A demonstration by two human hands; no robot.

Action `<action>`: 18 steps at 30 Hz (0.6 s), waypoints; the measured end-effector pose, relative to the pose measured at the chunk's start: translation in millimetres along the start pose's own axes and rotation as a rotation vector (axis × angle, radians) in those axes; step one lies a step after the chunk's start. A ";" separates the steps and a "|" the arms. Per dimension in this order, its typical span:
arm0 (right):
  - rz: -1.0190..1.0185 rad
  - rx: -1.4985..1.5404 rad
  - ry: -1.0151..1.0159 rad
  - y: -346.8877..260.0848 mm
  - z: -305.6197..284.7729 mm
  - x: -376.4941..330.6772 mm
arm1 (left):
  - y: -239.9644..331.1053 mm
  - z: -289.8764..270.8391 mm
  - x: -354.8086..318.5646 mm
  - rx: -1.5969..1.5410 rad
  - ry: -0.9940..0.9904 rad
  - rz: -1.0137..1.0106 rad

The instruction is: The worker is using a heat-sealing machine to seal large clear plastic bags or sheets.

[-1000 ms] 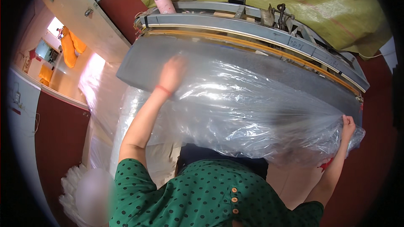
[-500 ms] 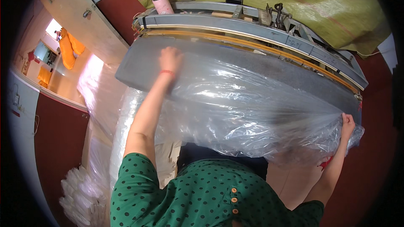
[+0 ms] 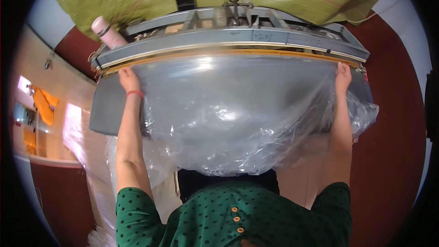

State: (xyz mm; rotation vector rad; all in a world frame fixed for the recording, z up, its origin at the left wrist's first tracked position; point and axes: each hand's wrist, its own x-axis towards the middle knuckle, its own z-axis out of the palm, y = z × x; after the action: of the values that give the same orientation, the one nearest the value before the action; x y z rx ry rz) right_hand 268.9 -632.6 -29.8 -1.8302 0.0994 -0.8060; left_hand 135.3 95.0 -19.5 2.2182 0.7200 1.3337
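L hand & R hand pinch opp. far corners of clear plastic film nr orange strip, prob. so it lies taut over grey table.

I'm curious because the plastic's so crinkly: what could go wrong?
The clear plastic sheet is creased near the right hand, so it might bunch up. The left hand is near the grey metal bar, so it could get pinched if the bar moved. The pink bottle by the bar might topple if bumped.
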 end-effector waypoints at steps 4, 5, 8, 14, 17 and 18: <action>0.067 0.047 0.078 4.8 16.3 13.4 | 7.0 24.0 7.5 -0.157 -0.055 -0.143; 0.119 0.112 0.077 5.4 17.5 14.1 | 7.7 25.2 7.4 -0.206 -0.070 -0.159; 0.136 0.104 0.159 -2.7 28.5 11.1 | -9.4 21.7 12.4 -0.298 -0.102 -0.220; 0.175 0.213 0.233 -15.0 22.5 14.3 | -12.6 22.0 12.7 -0.238 0.016 -0.345; 0.236 0.149 0.230 -19.7 8.4 13.1 | 7.1 27.4 9.1 -0.224 0.090 -0.388; 0.238 0.170 0.209 -23.8 14.9 12.3 | -16.4 23.1 19.6 -0.209 0.115 -0.384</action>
State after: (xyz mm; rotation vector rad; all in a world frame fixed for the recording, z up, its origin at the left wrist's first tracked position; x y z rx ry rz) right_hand 279.7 -616.1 -6.3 -1.5365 0.3658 -0.8083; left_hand 160.4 117.5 -26.6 1.7442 0.9460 1.2802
